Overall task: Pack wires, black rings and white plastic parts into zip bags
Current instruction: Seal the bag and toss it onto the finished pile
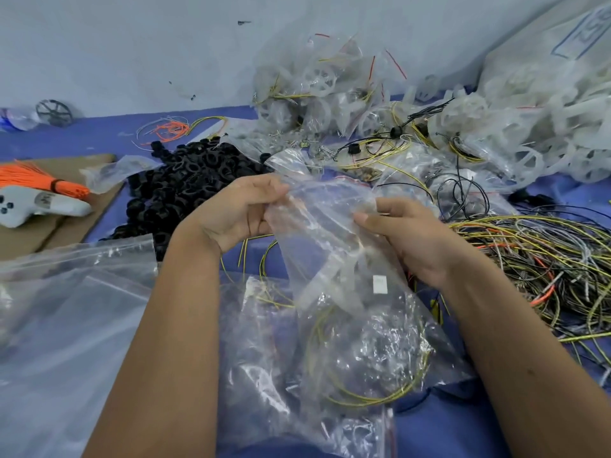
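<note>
Both hands hold one clear zip bag [330, 246] up over the blue table. My left hand [238, 209] pinches its top left edge; my right hand [406, 236] grips its right side, thumb on the plastic. A white plastic part shows faintly inside it. Below lies another bag [357, 365] with yellow-green wire in it. A heap of black rings [185, 183] sits just beyond my left hand. A tangle of wires [542, 266] lies to the right. White plastic parts [535, 127] are piled at the back right.
Filled zip bags [317, 90] are stacked against the wall. Large empty bags [66, 319] lie at the near left. A grey controller [36, 206] and an orange wire bundle [36, 180] rest on cardboard [99, 163] at left. A water bottle [16, 119] stands far left.
</note>
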A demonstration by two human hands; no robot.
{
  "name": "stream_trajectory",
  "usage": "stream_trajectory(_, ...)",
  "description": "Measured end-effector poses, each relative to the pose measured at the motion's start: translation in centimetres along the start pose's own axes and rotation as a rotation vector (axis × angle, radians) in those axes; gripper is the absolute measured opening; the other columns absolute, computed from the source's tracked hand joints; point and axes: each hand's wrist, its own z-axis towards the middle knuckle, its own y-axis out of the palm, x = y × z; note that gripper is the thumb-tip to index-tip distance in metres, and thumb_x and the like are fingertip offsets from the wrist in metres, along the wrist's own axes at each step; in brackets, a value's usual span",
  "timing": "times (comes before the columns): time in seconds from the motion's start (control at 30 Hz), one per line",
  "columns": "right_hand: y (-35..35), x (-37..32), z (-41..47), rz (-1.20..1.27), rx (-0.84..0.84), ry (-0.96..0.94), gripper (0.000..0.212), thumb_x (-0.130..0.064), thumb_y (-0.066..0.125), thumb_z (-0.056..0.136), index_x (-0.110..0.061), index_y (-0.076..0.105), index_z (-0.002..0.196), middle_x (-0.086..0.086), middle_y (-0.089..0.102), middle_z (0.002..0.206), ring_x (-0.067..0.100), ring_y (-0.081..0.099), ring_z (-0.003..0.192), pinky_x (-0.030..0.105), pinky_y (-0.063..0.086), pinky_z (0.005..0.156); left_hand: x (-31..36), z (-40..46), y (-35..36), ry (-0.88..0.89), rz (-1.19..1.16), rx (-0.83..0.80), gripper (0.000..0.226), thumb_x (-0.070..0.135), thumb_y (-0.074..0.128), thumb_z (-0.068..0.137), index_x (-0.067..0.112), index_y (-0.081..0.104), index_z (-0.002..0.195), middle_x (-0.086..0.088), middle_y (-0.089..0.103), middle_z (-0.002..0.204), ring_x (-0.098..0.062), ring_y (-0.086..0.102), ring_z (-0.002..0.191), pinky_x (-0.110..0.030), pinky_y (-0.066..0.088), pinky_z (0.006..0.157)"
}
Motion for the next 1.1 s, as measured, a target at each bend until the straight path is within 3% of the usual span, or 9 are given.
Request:
stream_trajectory(0.1,0.9,0.2,0.2,-0.094,0.144,-0.049,0.037,-0.047,0.064,0.096,-0.012,0.076,0.101,0.016,0.075,0.104,0.025,0.070,0.086,0.047,0.057,0.080,-0.3,0.5,0.3,-0.021,0.043,0.072,0.014,0.020,0.064,0.090,0.013,0.057,0.080,0.004,0.069,0.070,-0.008,0.067,0.059,-0.022,0.056,0.055)
stream_trajectory(0.23,1.3,0.1,0.5,-0.030,0.291,-0.048,0.042,-0.041,0.062,0.100,-0.021,0.071,0.064,-0.004,0.064,0.062,0.012,0.058,0.055,0.026,0.049,0.051,-0.3,0.9,0.5,0.051,0.026,0.085,0.028,0.018,0.060,0.097,0.020,0.066,0.069,0.003,0.069,0.072,-0.008,0.063,0.060,-0.023,0.056,0.058)
stream_trajectory(0.33,1.1,-0.1,0.4,0.091,0.234,0.019,0.025,-0.022,0.068,0.097,-0.007,0.065,0.077,0.008,0.060,0.067,0.021,0.050,0.061,0.031,0.045,0.055,-0.3,1.2,0.8,0.111,-0.014,0.133,0.021,0.016,0.055,0.099,0.013,0.062,0.080,0.004,0.067,0.071,-0.009,0.061,0.061,-0.025,0.057,0.060)
stream_trajectory(0.43,1.1,-0.4,0.1,0.195,0.151,0.100,0.017,-0.015,0.070,0.093,-0.004,0.065,0.081,0.015,0.065,0.075,0.025,0.061,0.059,0.031,0.057,0.051,-0.2,1.4,1.1,0.140,-0.015,0.183,0.018,0.011,0.055,0.101,0.009,0.056,0.083,0.003,0.064,0.070,-0.010,0.060,0.062,-0.025,0.054,0.059)
stream_trajectory(0.57,1.3,0.0,0.5,0.023,0.342,-0.086,0.025,-0.027,0.064,0.100,-0.005,0.070,0.089,0.009,0.067,0.078,0.024,0.060,0.069,0.036,0.050,0.064,0.1,2.1,2.0,0.181,0.341,0.304,0.013,0.000,0.066,0.094,0.005,0.060,0.084,-0.010,0.064,0.074,-0.011,0.056,0.065,-0.018,0.045,0.061)
stream_trajectory(0.67,1.2,0.0,0.7,0.022,0.423,-0.102,0.033,-0.032,0.057,0.103,-0.007,0.073,0.089,0.013,0.072,0.087,0.028,0.064,0.077,0.046,0.055,0.076,0.8,3.0,3.6,0.251,0.534,0.311,0.019,0.014,0.070,0.095,-0.002,0.064,0.087,-0.030,0.067,0.093,-0.018,0.054,0.080,-0.031,0.043,0.076)
stream_trajectory(0.77,0.7,0.2,0.9,-0.004,0.395,-0.099,0.033,-0.032,0.052,0.106,-0.012,0.078,0.098,0.010,0.078,0.099,0.027,0.073,0.092,0.047,0.057,0.088,1.3,3.6,5.0,0.251,0.709,0.233,0.033,0.036,0.069,0.097,0.007,0.065,0.083,0.000,0.063,0.070,-0.007,0.049,0.066,-0.025,0.040,0.066)
stream_trajectory(0.93,-0.1,0.5,1.2,-0.054,0.383,-0.140,0.020,-0.010,0.062,0.099,-0.015,0.080,0.092,0.014,0.077,0.097,0.021,0.069,0.083,0.045,0.057,0.081,0.3,3.1,4.4,0.051,0.775,0.056,0.034,0.026,0.079,0.091,0.015,0.054,0.070,0.003,0.052,0.062,-0.010,0.042,0.057,-0.025,0.036,0.058)
stream_trajectory(1.1,-0.5,0.9,1.2,-0.044,0.454,-0.198,0.019,-0.007,0.082,0.083,-0.016,0.077,0.099,0.009,0.076,0.084,0.012,0.067,0.067,0.023,0.052,0.063,0.7,2.5,3.6,0.020,0.753,0.024,0.031,0.003,0.086,0.080,0.012,0.056,0.080,-0.014,0.062,0.075,-0.016,0.052,0.064,-0.029,0.047,0.065)
